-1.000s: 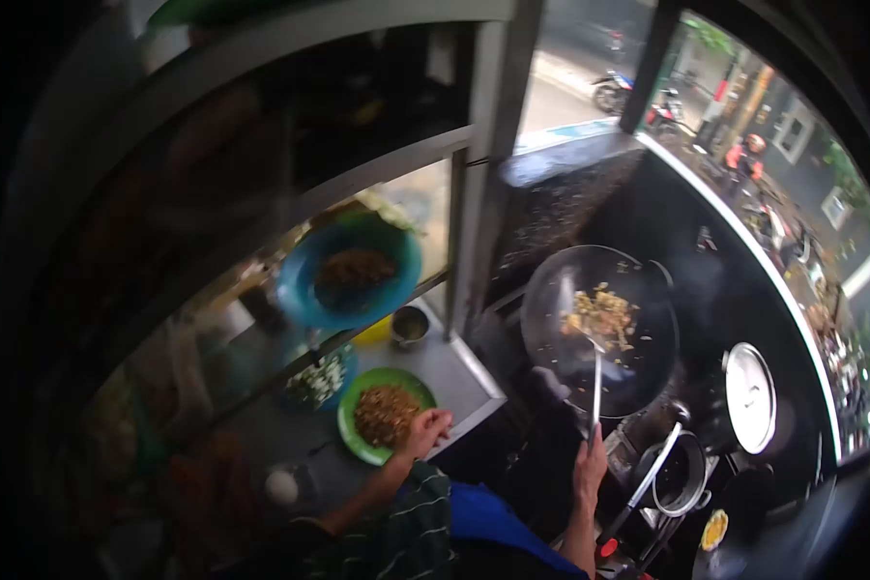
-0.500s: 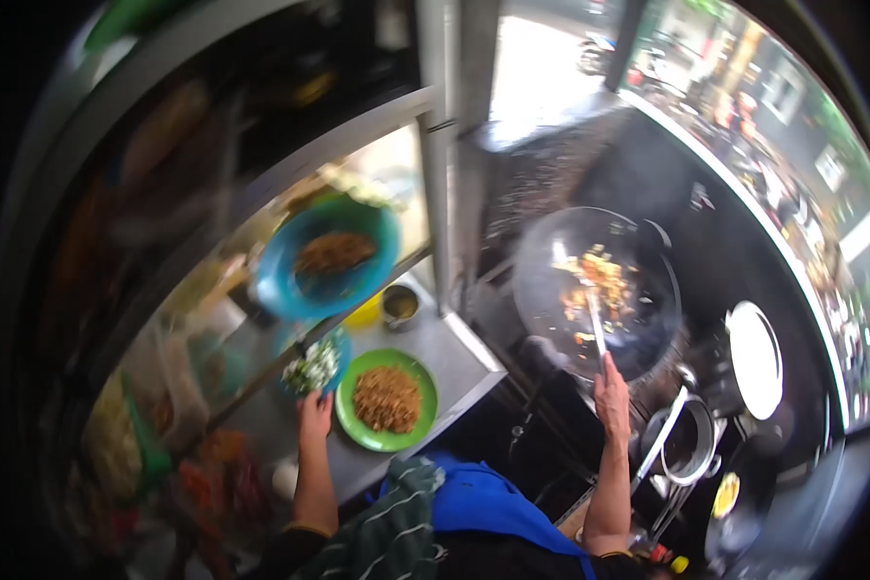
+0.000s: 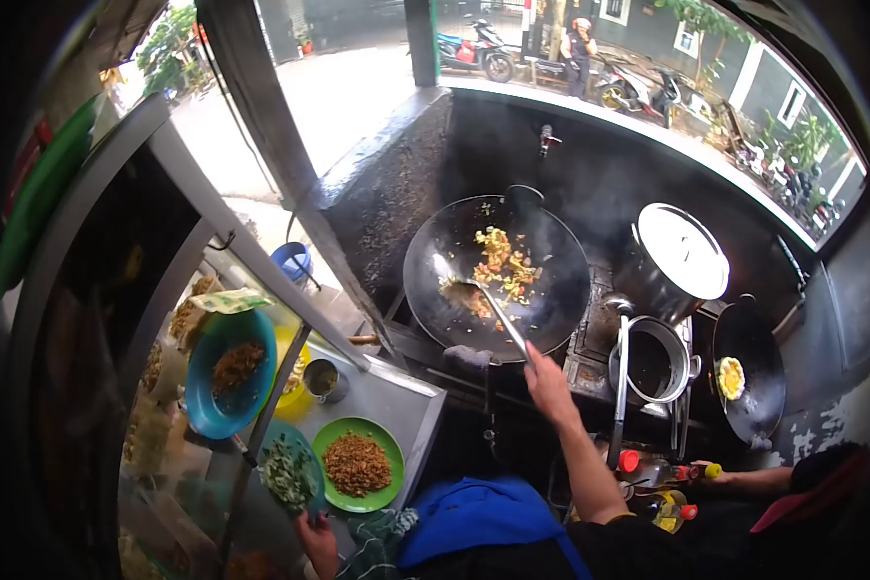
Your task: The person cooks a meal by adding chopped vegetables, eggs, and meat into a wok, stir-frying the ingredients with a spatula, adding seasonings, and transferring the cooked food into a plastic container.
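Note:
My right hand (image 3: 547,379) is closed around the handle of a metal spatula (image 3: 498,314), whose blade rests among yellow and orange food pieces (image 3: 505,263) in a large dark wok (image 3: 435,242). Low on the left, my left hand (image 3: 317,537) is at the near rim of a teal bowl of chopped greens (image 3: 288,472), its fingers partly hidden. Beside that bowl, a green plate (image 3: 389,449) holds brown minced food (image 3: 356,464). A larger blue bowl (image 3: 203,387) with brown food stands farther back.
A lidded pot (image 3: 682,253), a saucepan (image 3: 651,360) with a ladle, and a pan (image 3: 759,387) holding an egg are at the right. Bottles (image 3: 652,472) stand below them, near another person's arm (image 3: 764,481). A glass-sided cabinet is at the left.
The view has swung right. My left hand went from beside the green plate to the greens bowl. The spatula has moved toward the wok's left part. Another person's arm now shows at the right.

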A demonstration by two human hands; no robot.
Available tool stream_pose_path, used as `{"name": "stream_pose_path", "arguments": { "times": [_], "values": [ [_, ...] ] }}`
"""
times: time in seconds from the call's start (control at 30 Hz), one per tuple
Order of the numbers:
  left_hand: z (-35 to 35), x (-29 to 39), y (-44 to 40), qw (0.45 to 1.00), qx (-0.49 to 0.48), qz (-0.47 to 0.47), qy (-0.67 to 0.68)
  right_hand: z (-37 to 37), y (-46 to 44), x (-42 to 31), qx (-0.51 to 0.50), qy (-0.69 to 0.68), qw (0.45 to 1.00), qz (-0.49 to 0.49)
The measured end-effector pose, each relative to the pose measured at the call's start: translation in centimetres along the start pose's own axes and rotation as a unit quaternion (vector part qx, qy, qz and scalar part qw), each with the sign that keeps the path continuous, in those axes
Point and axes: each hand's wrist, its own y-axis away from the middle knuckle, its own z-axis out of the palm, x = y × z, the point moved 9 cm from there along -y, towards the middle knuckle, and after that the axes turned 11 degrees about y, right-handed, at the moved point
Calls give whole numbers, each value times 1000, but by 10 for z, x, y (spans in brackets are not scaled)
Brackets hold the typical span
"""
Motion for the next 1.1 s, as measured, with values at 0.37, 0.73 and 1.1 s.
{"name": "stream_pose_path", "arguments": {
  "times": [0.37,0.73,1.1],
  "values": [
    [237,-89,86,916,-357,-50,-177,-1,79,48,-29,51,995,85],
    [507,-225,29,741,-541,84,-388,-15,153,39,58,-28,991,116],
    [551,-252,90,397,-532,500,-557,-57,167,26,2,-52,993,104]
  ]
}}
